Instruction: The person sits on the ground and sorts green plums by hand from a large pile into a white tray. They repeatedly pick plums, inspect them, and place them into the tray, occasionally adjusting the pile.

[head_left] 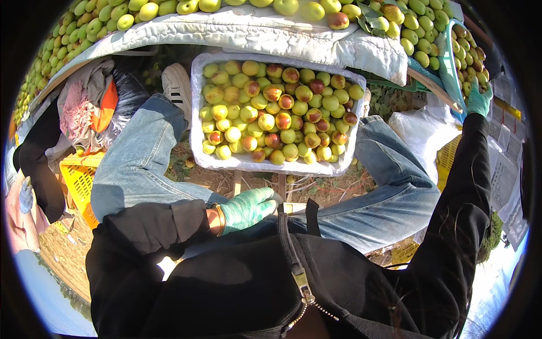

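My left hand [248,209], in a green knit glove, rests over my lap with its fingers stretched out together and nothing visible in it. Just beyond it, between my knees, sits a white-lined tray [271,167] full of green and red-brown jujubes [282,120]. My right arm reaches far out to the right. There my right hand [480,100], gloved alike, is at the near end of a teal crate [447,56] holding more jujubes [468,59]. Its fingers are apart beside the fruit, and I make out nothing held between them.
A pale quilted cloth [248,28] edges a big heap of green jujubes [90,25] at the far side. To the left are a yellow crate [79,181], bundled clothes, and another person's gloved hand [26,195]. White plastic [423,133] lies right of my knee.
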Tool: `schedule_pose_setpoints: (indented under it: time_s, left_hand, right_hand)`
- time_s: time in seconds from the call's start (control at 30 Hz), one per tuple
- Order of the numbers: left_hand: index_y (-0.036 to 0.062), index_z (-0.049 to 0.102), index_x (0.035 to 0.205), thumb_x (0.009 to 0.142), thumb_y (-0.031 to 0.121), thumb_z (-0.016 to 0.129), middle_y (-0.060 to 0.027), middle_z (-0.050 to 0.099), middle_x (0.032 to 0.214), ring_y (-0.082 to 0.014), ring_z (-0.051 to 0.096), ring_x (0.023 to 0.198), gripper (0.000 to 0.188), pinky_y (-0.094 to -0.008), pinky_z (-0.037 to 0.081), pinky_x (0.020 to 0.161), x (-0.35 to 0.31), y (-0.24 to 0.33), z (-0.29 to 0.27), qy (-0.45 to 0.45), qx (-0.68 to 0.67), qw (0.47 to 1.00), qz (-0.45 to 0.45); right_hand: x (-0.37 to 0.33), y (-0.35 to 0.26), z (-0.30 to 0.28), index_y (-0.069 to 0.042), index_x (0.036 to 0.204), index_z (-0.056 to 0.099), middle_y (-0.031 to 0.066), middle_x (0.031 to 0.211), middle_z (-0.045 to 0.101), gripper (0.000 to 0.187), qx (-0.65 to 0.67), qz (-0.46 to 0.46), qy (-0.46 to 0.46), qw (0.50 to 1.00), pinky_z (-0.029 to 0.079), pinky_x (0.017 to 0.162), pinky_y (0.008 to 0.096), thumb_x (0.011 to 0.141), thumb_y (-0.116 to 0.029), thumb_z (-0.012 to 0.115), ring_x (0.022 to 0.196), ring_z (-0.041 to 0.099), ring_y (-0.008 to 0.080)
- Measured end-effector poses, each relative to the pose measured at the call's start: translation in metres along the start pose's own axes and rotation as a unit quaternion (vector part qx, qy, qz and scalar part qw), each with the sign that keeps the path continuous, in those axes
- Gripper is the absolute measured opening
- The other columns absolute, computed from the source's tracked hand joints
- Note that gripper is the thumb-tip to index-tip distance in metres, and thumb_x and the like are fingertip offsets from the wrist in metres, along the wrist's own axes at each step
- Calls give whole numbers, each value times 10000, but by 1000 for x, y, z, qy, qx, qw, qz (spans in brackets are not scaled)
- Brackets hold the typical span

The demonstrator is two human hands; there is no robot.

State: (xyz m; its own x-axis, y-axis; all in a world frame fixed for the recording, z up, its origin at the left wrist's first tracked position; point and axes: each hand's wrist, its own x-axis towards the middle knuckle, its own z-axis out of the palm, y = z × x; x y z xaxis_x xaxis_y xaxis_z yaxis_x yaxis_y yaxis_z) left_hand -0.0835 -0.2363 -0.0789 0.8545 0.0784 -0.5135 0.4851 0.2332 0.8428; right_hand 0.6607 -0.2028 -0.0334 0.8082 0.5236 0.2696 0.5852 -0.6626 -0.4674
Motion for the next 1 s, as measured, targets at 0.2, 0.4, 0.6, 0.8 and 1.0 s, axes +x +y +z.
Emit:
schedule_pose_setpoints:
  time_s: [0.2, 0.4, 0.6, 0.8, 1.0]
  left_hand:
    - [55, 588, 1000, 833, 105, 498, -84, 539, 963, -242, 537, 991, 197, -307, 425, 895, 5, -10, 2, -21, 40, 998, 33]
    - [23, 559, 1054, 817, 106, 555, -104, 541, 977, -277, 578, 901, 250, -342, 477, 801, 3, 3, -2, -15, -106, 992, -68]
    - [29, 584, 1015, 872, 131, 547, -116, 577, 964, -244, 592, 885, 180, -330, 491, 758, 3, 10, -6, -28, -49, 994, -89]
    - [-17, 559, 1112, 943, 265, 533, -117, 623, 1008, -195, 567, 944, 330, -320, 446, 842, 9, -5, -8, -7, -88, 991, -105]
    - [13, 538, 1219, 975, 159, 511, -43, 569, 1163, -123, 538, 1034, 286, -292, 470, 915, 18, 5, -11, -36, -181, 953, -239]
  right_hand:
    - [-51, -79, -7, -154, 1350, 477, 167, 1266, 563, 774, -352, -171, -41, 919, 414, 990, 391, 760, -642, 594, 1169, 546, 334]
    - [-54, -96, -2, -130, 1369, 432, 213, 1263, 558, 624, -253, -89, -192, 944, 419, 971, 388, 864, -478, 548, 1128, 571, 332]
    - [-61, -97, -18, -187, 1285, 499, 175, 1111, 633, 525, -172, -104, -184, 962, 479, 876, 350, 816, -301, 704, 999, 624, 304]
    - [-63, -107, -18, -153, 1288, 501, 169, 1136, 627, 572, -162, -56, -184, 968, 468, 911, 347, 787, -285, 744, 1026, 620, 302]
    - [-76, -99, -17, -169, 1183, 543, 90, 1105, 585, 480, -22, -86, -18, 996, 491, 863, 304, 761, -92, 759, 996, 585, 206]
